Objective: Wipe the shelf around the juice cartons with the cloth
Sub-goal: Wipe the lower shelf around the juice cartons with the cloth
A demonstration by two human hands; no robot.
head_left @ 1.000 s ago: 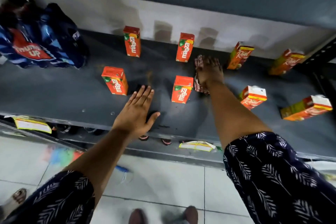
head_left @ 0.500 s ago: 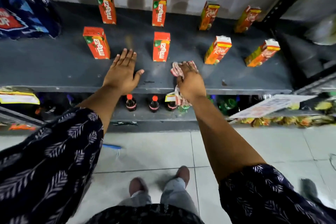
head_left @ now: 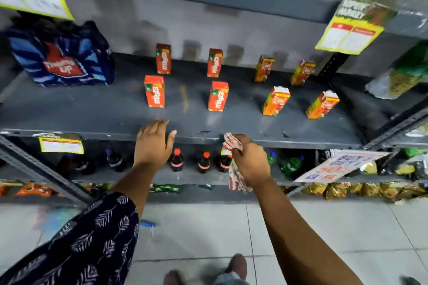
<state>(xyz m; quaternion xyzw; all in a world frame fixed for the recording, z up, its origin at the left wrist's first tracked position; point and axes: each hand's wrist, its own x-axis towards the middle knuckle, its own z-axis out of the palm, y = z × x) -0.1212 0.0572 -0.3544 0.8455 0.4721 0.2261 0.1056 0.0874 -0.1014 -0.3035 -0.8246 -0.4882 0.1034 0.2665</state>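
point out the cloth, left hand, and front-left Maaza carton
cloth (head_left: 234,176), head view, on the hanging part below the fist
left hand (head_left: 153,143), head view, on its back
front-left Maaza carton (head_left: 154,92), head view, on its printed front face

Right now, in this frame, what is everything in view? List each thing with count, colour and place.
Maaza cartons: four, orange-red, upright, left half of shelf, two rows.
Real cartons: four, orange-yellow, right half of shelf, two rows.
Shelf: one, dark grey, middle tier.
Thums Up pack: one, blue, shelf's left end.
Cola bottles: three with red caps, dark, tier below.
Green bottles: blurred, count unclear, tier below, right.
Price tags: several, yellow, on shelf edges.
Floor: pale tiles.
Cloth: one, red-white pattern, at shelf's front edge, hanging from the right hand.
Left hand: flat, fingers on the shelf's front edge.
Right hand: closed on the cloth.
Sleeve: dark, leaf print, left arm.
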